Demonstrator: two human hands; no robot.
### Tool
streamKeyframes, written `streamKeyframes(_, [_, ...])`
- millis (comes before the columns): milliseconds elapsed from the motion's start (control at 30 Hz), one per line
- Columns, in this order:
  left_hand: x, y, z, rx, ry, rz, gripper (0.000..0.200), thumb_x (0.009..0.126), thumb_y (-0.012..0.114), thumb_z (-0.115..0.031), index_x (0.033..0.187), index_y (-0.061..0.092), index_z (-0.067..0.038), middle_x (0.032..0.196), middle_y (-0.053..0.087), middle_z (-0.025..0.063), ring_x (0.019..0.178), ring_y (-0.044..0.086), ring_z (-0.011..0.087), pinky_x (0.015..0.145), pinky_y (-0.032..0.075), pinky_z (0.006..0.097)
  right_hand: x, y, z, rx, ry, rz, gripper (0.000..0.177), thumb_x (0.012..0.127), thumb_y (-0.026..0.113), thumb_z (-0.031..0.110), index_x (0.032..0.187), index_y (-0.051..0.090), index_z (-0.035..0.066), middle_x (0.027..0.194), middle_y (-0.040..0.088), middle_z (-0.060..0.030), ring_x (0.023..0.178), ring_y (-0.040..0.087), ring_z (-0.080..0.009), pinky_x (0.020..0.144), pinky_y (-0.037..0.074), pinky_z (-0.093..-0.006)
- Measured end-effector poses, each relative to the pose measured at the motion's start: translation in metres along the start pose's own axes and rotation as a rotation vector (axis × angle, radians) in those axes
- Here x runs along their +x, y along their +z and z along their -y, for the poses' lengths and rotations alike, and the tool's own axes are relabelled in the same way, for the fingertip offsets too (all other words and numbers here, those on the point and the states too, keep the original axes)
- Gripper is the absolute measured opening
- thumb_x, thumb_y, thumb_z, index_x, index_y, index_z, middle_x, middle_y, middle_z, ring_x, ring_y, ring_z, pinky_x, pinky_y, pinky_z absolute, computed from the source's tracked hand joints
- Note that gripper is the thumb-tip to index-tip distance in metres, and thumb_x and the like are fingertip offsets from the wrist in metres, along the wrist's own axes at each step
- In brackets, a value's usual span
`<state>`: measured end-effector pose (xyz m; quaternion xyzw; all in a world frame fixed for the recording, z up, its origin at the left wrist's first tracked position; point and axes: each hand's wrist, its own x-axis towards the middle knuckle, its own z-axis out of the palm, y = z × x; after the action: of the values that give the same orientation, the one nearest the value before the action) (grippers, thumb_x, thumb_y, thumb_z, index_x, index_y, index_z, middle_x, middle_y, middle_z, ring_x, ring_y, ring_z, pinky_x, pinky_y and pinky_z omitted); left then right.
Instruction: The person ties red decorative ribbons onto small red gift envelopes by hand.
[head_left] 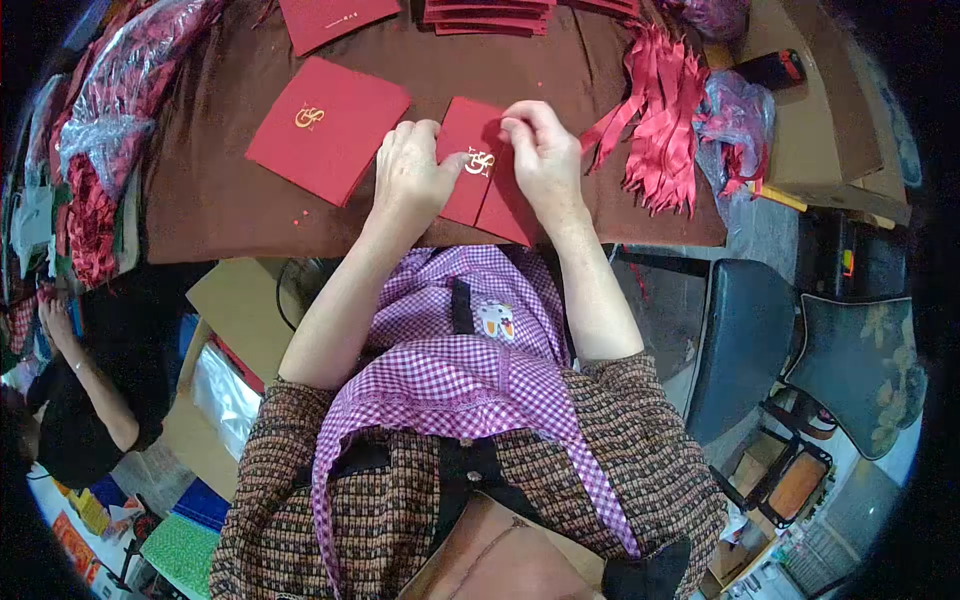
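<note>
Head view. A red folder (pixel 462 205) lies on the brown-covered bench (pixel 220 205), between the wearer's 2 hands, its gold emblem (pixel 480 162) facing up. A seam or edge runs lengthwise through the emblem, marking off 2 panels.

Left hand (pixel 408 172): set at the folder's left side, fingers bent, thumb stretched apart from them and reaching over the left panel to just beside the emblem. Whether any part of the folder is gripped cannot be told.

Right hand (pixel 545 150): set over the folder's right side, fingers curled, thumb and forefinger drawn close together near the emblem. Whether the panel's edge is pinched between them cannot be told.

To the left of the left hand, near it, a wider red folder (pixel 330 130) lies flat and turned at an angle, also bearing a gold emblem. Beyond it lies a further red folder (pixel 338 22), partly out of view; to that folder's right is a stack of red folders (pixel 488 16). To the right of the right hand, red ribbons (pixel 665 130) lie in a loose heap, with a plastic-wrapped bundle (pixel 737 112) just beside them and a cardboard box (pixel 822 120) farther right.
</note>
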<state>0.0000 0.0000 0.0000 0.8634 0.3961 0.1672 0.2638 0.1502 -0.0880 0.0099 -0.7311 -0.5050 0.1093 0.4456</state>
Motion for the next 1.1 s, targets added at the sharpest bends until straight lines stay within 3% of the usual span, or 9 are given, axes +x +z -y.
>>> streamKeyframes(100, [0.006, 0.001, -0.003, -0.125, 0.079, -0.134, 0.036, 0.073, 0.076, -0.021, 0.095, 0.058, 0.001, 0.092, 0.062, 0.018, 0.092, 0.059, 0.0337, 0.083, 0.045, 0.0451, -0.001, -0.004, -0.002, 0.122, 0.023, -0.1, 0.013, 0.085, 0.058, 0.002, 0.098, 0.063, 0.0, 0.092, 0.067, -0.0122, 0.085, 0.065, -0.0239, 0.077, 0.051, -0.0308])
streamKeyframes(167, [0.007, -0.006, -0.003, -0.399, -0.129, -0.019, 0.027, 0.075, 0.074, -0.014, 0.091, 0.057, 0.001, 0.083, 0.063, 0.0156, 0.079, 0.061, 0.0305, 0.074, 0.049, 0.0402, -0.005, -0.003, 0.0, 0.029, -0.155, -0.132, 0.013, 0.085, 0.059, 0.0, 0.097, 0.063, -0.001, 0.092, 0.066, -0.011, 0.085, 0.065, -0.0217, 0.076, 0.051, -0.0298])
streamKeyframes(200, [0.004, -0.004, 0.001, -0.521, -0.133, -0.03, 0.024, 0.077, 0.071, -0.008, 0.094, 0.058, 0.003, 0.079, 0.064, 0.0109, 0.074, 0.062, 0.0219, 0.069, 0.05, 0.033, -0.01, -0.006, 0.003, 0.07, -0.098, -0.114, 0.014, 0.083, 0.061, -0.001, 0.097, 0.063, -0.001, 0.093, 0.066, -0.0108, 0.087, 0.064, -0.0204, 0.077, 0.05, -0.0297])
streamKeyframes(233, [0.001, -0.002, 0.006, -0.526, -0.136, -0.025, 0.024, 0.077, 0.071, -0.008, 0.094, 0.058, 0.003, 0.079, 0.064, 0.0109, 0.074, 0.062, 0.0219, 0.069, 0.05, 0.033, -0.015, -0.01, 0.008, 0.064, -0.093, -0.112, 0.014, 0.083, 0.061, -0.001, 0.097, 0.063, -0.001, 0.093, 0.066, -0.0108, 0.087, 0.064, -0.0204, 0.077, 0.05, -0.0297])
streamKeyframes(333, [-0.017, -0.02, -0.004, -1.084, -0.285, 0.058, 0.026, 0.082, 0.064, 0.0, 0.107, 0.059, 0.007, 0.092, 0.066, 0.0066, 0.084, 0.061, 0.0107, 0.073, 0.051, 0.025, -0.02, -0.016, 0.021, 0.166, 0.063, -0.08, 0.015, 0.081, 0.063, -0.001, 0.096, 0.065, 0.0, 0.094, 0.065, -0.0105, 0.091, 0.062, -0.0187, 0.08, 0.05, -0.0291])
streamKeyframes(433, [-0.029, -0.027, -0.011, -1.323, -0.378, 0.083, 0.029, 0.083, 0.06, 0.003, 0.112, 0.058, 0.008, 0.099, 0.066, 0.0089, 0.087, 0.062, 0.0118, 0.078, 0.051, 0.0244, -0.024, -0.017, 0.025, 0.105, -0.142, -0.108, 0.014, 0.079, 0.065, -0.001, 0.093, 0.066, 0.001, 0.09, 0.066, -0.0083, 0.088, 0.062, -0.0201, 0.08, 0.048, -0.0307])
streamKeyframes(500, [-0.034, -0.035, -0.013, -1.336, -0.388, 0.114, 0.032, 0.084, 0.058, 0.004, 0.116, 0.056, 0.009, 0.103, 0.065, 0.0103, 0.09, 0.063, 0.0127, 0.082, 0.051, 0.0249, -0.026, -0.02, 0.037, -0.022, -0.26, -0.145, 0.012, 0.078, 0.067, -0.001, 0.089, 0.068, 0.003, 0.087, 0.066, -0.0067, 0.085, 0.062, -0.0208, 0.08, 0.046, -0.0314])
streamKeyframes(667, [-0.038, -0.049, -0.013, -1.445, -0.316, 0.141, 0.037, 0.085, 0.056, 0.003, 0.121, 0.053, 0.011, 0.107, 0.065, 0.0125, 0.094, 0.062, 0.0141, 0.086, 0.049, 0.0258, -0.028, -0.03, 0.068, -0.11, -0.276, -0.157, 0.014, 0.076, 0.069, 0.001, 0.089, 0.066, 0.004, 0.087, 0.065, -0.0071, 0.085, 0.06, -0.0229, 0.08, 0.044, -0.0321])
streamKeyframes(1100, [-0.043, -0.068, -0.02, -1.511, -0.237, 0.164, 0.038, 0.085, 0.054, 0.005, 0.123, 0.052, 0.011, 0.108, 0.064, 0.0131, 0.093, 0.062, 0.0142, 0.084, 0.051, 0.0258, -0.024, -0.028, 0.087, -0.298, -0.466, -0.169, 0.011, 0.075, 0.071, 0.005, 0.084, 0.064, 0.008, 0.085, 0.064, -0.0029, 0.083, 0.058, -0.0202, 0.084, 0.037, -0.0333])
